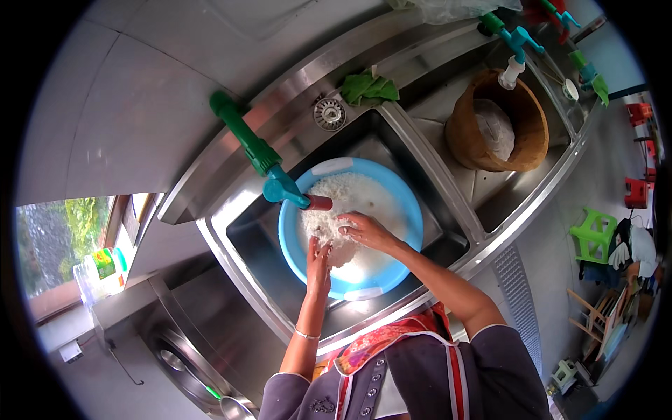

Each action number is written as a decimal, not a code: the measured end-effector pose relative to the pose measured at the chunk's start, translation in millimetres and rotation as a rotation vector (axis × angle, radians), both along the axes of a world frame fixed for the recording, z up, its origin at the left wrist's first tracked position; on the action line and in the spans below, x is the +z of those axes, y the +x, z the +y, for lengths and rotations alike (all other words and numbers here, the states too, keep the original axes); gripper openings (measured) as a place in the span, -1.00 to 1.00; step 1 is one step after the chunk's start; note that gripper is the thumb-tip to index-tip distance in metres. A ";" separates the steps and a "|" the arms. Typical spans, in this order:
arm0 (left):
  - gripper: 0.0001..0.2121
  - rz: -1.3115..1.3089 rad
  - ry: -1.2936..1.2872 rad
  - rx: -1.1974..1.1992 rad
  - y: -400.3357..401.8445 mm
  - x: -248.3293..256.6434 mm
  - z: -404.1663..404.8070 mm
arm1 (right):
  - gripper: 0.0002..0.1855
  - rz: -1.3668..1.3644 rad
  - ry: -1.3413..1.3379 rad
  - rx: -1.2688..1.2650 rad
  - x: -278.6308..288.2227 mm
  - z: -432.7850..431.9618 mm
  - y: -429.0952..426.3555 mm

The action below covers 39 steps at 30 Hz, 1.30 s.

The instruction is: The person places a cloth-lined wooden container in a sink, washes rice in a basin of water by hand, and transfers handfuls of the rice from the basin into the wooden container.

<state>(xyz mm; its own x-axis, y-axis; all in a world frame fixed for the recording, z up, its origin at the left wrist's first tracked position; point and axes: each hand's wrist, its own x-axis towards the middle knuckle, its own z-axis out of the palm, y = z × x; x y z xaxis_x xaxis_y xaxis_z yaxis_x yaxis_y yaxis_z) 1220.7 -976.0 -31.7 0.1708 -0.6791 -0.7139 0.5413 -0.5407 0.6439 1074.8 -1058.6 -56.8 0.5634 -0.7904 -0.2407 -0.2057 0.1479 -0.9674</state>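
Note:
A light blue plastic basin [413, 226] stands in the near steel sink compartment [386, 136]. White grains that look like rice [336, 191] lie in it, in cloudy whitish water [386, 202]. My left hand [318, 270] reaches in from below, its fingertips among the grains and some grains stuck to them. My right hand [370, 232] comes from the right with bent, parted fingers touching the same heap. Whether either palm holds grains is hidden. A teal tap with a green pipe [278, 184] reaches over the basin's rim, its reddish outlet [318, 202] just above the grains.
A brown wooden bucket [462, 137] holding a translucent bag [494, 128] stands in the other compartment under a second teal tap [517, 42]. Green leaves [369, 88] and a drain strainer [329, 114] lie on the sink ledge. A ladle [233, 407] is at lower left, a green stool [594, 233] at right.

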 end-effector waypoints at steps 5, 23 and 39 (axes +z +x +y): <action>-0.51 -0.352 -0.130 -0.083 6.4 31.9 -11.4 | -0.66 0.108 -0.479 -0.126 13.1 -35.4 -0.9; -0.61 0.162 0.243 0.216 43.0 -114.9 4.2 | -0.57 0.057 0.463 -0.450 -119.1 -14.8 -31.4; -0.66 -0.677 -0.078 -0.453 2.5 -7.6 -10.6 | -0.72 0.352 -0.471 0.310 18.9 0.0 -14.5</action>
<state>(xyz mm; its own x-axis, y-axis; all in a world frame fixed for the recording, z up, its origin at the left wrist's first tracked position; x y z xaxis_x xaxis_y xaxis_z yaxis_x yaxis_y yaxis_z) 1223.2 -986.6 -39.3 0.2452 -0.8291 -0.5024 -0.2387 -0.5539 0.7976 1060.2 -1058.6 -37.9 0.7326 -0.6699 -0.1204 -0.4863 -0.3915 -0.7811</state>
